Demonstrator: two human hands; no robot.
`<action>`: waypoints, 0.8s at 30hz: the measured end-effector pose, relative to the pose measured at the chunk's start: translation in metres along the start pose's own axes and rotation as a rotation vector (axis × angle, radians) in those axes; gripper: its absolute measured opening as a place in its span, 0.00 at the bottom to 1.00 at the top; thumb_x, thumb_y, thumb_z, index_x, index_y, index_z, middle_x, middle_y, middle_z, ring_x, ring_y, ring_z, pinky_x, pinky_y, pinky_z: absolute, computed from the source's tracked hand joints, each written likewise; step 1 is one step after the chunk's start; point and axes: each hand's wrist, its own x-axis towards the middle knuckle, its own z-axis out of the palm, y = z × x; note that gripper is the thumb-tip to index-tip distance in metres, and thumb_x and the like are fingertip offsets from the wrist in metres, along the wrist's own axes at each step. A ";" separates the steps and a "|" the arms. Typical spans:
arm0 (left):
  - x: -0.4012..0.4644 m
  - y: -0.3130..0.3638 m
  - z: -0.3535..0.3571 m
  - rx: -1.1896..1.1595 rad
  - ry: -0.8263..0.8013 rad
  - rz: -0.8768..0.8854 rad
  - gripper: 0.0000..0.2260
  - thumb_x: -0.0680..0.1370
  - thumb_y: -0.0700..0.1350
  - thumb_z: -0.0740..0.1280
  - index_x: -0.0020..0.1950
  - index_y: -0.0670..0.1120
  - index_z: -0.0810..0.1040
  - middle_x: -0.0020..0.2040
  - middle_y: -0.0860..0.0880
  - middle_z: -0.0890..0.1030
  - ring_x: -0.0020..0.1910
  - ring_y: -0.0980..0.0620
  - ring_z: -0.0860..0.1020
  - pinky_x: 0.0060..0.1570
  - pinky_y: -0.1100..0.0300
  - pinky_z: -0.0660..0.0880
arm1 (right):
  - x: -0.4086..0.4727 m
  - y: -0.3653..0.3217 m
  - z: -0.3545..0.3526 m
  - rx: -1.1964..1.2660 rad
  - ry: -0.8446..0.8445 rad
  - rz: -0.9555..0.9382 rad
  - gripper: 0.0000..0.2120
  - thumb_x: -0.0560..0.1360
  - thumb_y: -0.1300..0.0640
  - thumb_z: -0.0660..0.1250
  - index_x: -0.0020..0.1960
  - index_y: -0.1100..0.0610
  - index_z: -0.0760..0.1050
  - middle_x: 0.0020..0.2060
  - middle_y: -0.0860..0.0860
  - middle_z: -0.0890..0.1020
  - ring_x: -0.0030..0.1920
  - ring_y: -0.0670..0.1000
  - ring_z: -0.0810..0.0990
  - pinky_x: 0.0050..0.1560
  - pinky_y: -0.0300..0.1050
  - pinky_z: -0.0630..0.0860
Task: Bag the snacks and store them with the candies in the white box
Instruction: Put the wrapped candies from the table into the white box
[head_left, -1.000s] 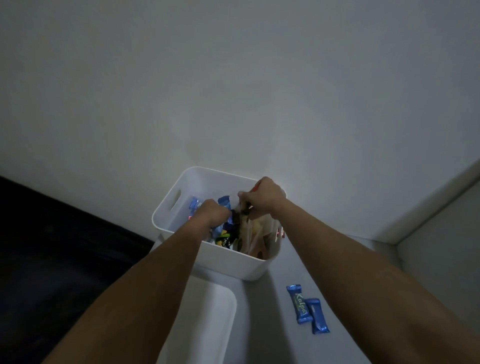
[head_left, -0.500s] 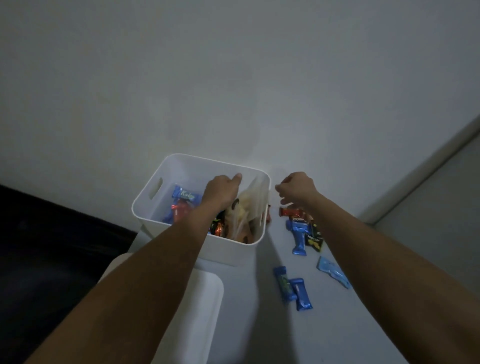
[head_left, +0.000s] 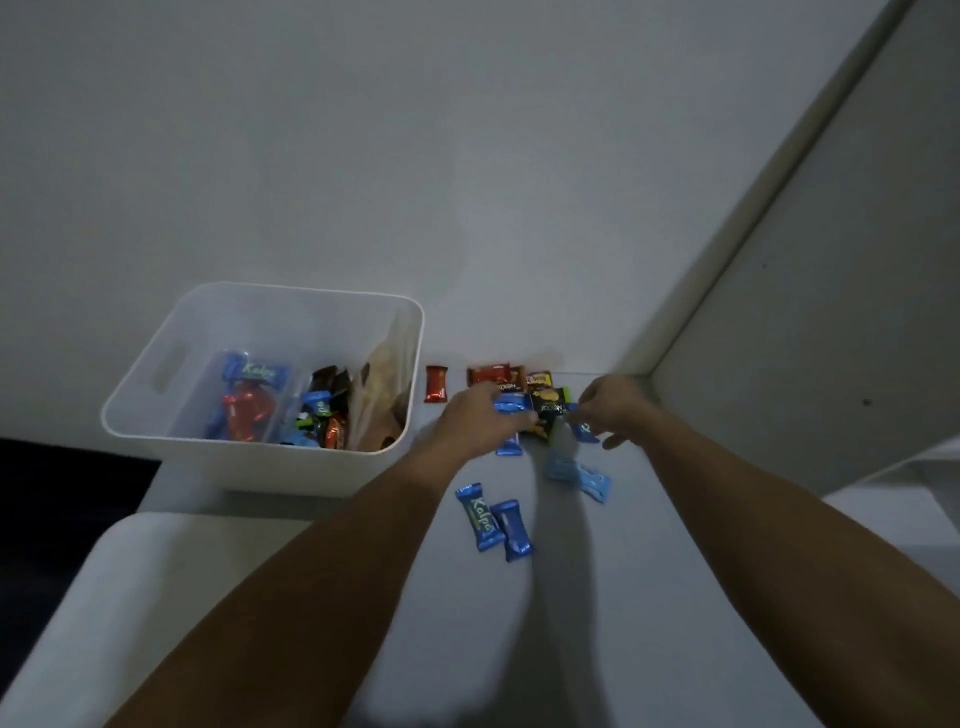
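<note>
Left hand (head_left: 475, 421) is down flat over the glossy wrappers just right of the white box (head_left: 260, 462), fingers spread over a blue candy (head_left: 511, 402), while the right hand (head_left: 613, 410) curls beside a dark crinkled packet (head_left: 548, 413), though the blur hides whether it grips anything. That smooth, round-cornered plastic box holds foil candies (head_left: 249, 402) in blue, red and brown plus a clear snack bag (head_left: 382, 384) leaning on its right wall. Two shiny blue bars (head_left: 493, 522) lie on the matte counter (head_left: 649, 597), right of the box and nearer the person.
</note>
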 end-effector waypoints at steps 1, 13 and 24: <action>-0.003 -0.009 0.014 0.043 -0.020 -0.028 0.35 0.68 0.62 0.72 0.69 0.45 0.70 0.66 0.43 0.75 0.62 0.43 0.75 0.61 0.47 0.74 | 0.002 0.009 0.003 -0.046 -0.006 -0.004 0.18 0.72 0.55 0.73 0.55 0.66 0.78 0.46 0.60 0.82 0.45 0.57 0.82 0.41 0.53 0.84; -0.021 -0.093 0.135 0.554 0.043 -0.160 0.60 0.62 0.77 0.62 0.78 0.44 0.37 0.77 0.39 0.33 0.77 0.36 0.38 0.73 0.40 0.43 | 0.042 0.087 0.068 -0.420 -0.051 -0.239 0.61 0.58 0.39 0.80 0.78 0.47 0.44 0.78 0.57 0.42 0.77 0.63 0.46 0.71 0.66 0.60; 0.038 -0.102 0.116 0.539 0.212 -0.044 0.58 0.64 0.75 0.63 0.78 0.42 0.38 0.78 0.39 0.38 0.77 0.39 0.38 0.74 0.42 0.40 | 0.093 0.102 0.075 -0.466 0.036 -0.381 0.64 0.57 0.33 0.76 0.77 0.45 0.37 0.77 0.57 0.37 0.77 0.63 0.41 0.72 0.68 0.54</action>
